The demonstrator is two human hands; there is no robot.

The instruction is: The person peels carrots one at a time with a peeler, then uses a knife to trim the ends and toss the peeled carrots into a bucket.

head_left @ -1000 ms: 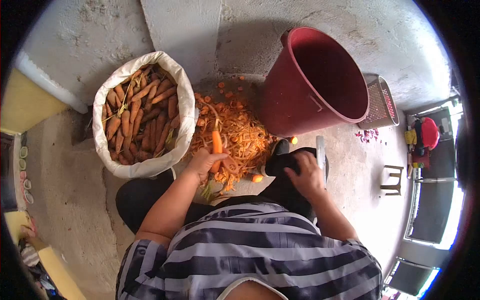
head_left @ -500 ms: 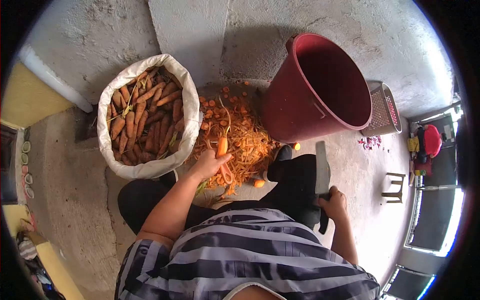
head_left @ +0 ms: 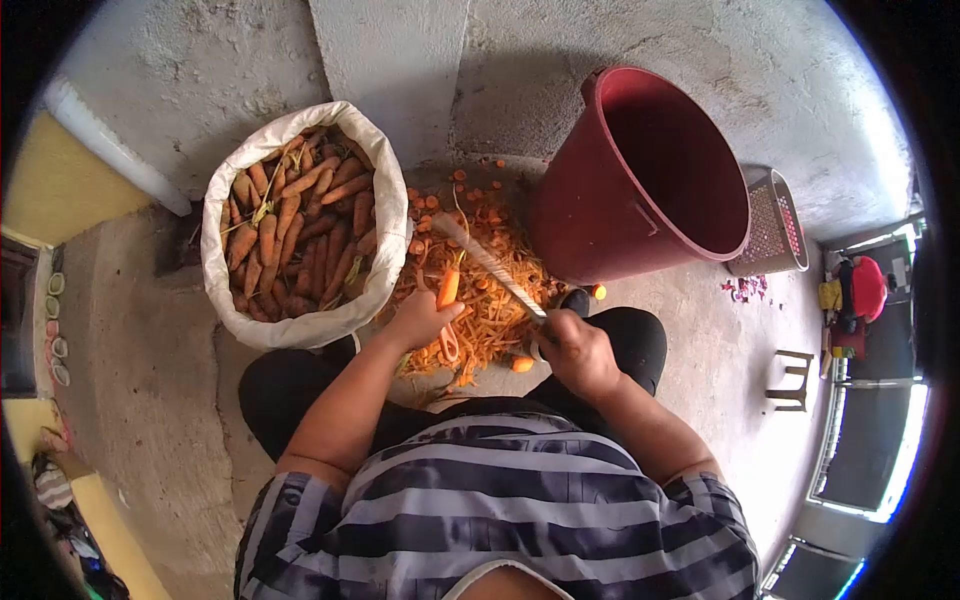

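Note:
My left hand (head_left: 418,322) is closed around a peeled carrot (head_left: 449,288) whose thin root end points away from me. An orange handle with a slot in it (head_left: 449,343), like a peeler's, also sticks out of this hand. In my right hand (head_left: 582,355), closed in a fist, is a large knife (head_left: 492,268). Its broad blade slants up and left, overlapping the carrot's thin tip in this view. Beneath both hands lies a heap of carrot peelings (head_left: 500,325) mixed with cut carrot ends.
A white sack (head_left: 222,285) full of unpeeled carrots (head_left: 290,215) stands on the left. At the right is a tall dark red bin (head_left: 580,215), with a perforated basket (head_left: 768,225) behind it. A small stool (head_left: 792,380) sits farther right. The wall (head_left: 390,70) rises ahead.
My right hand has brought the knife from beside my right knee up and left, over to the carrot. My left hand keeps its hold on the carrot, nearly in place.

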